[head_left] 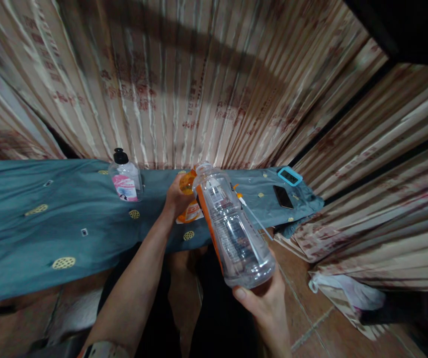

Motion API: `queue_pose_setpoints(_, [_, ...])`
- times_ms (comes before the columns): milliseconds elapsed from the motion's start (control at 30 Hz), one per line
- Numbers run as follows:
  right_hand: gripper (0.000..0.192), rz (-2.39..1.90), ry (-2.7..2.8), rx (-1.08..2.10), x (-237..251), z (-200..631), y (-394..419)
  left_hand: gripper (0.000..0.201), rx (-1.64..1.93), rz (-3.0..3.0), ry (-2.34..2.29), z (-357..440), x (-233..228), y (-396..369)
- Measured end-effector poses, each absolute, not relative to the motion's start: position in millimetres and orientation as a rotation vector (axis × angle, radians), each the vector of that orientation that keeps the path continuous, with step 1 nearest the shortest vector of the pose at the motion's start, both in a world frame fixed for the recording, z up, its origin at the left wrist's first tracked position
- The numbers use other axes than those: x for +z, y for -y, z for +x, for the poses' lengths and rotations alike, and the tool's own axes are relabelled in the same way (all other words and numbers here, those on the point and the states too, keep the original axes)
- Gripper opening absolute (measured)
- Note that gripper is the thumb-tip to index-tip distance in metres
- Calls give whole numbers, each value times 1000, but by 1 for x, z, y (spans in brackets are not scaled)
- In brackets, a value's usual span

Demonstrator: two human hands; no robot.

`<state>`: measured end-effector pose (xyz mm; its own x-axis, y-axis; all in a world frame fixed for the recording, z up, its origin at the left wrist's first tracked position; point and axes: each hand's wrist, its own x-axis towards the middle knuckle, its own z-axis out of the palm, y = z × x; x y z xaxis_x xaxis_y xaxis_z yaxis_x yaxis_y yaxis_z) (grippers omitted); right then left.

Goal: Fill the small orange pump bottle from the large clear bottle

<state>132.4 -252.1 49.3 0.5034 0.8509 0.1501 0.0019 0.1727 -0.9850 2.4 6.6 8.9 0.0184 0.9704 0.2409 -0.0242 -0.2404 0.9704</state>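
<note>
Two-handed hold: with the left hand [175,196], closed around the narrow upper part of an orange bottle [187,183], half hidden over the cloth; with the right hand [268,301], gripping a large clear bottle [232,228] at its base, thumb over the rounded edge. Slanting away from the body, with the clear mouth just beside the orange neck; too overlapped to tell touching from apart. Probably at the step of lining up one bottle with the other; calling, by judgement, for a firm left grip and a small, slow turn of the right wrist. Hard to tell whether holding any liquid.

Glossy, thin-looking plastic on the clear bottle, ribbed and waisted, with an orange label along one side; glassy, see-through amber on the other. Just beyond, a slim pale stick [253,216] with an orange end. Farther right, a flat, dark, shiny phone [283,197] and a blue-framed digital display [290,176]. To the left, upright, a black-capped bottle [126,180] with a pink label. Beneath, soft teal cloth [98,214], creased and dotted with yellow ovals. Behind everything, a pleated curtain [169,84] in beige with reddish print; below, brown floor tiles [303,318].
</note>
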Motion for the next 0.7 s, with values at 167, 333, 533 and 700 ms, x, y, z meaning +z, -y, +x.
queue_pose_setpoints(167, [85,-1260,861,679,50,131,251,45,1377,1385,-1077,2,13,-4])
queue_pose_setpoints(333, [87,-1270,867,666,45,131,251,44,1364,1387,-1090,1,14,-3])
queue_pose_setpoints(533, [87,-1231,844,709,49,131,251,46,1378,1358,-1071,1,14,-3])
queue_pose_setpoints(700, [87,-1239,853,701,47,131,253,48,1368,1364,-1088,1,14,-3])
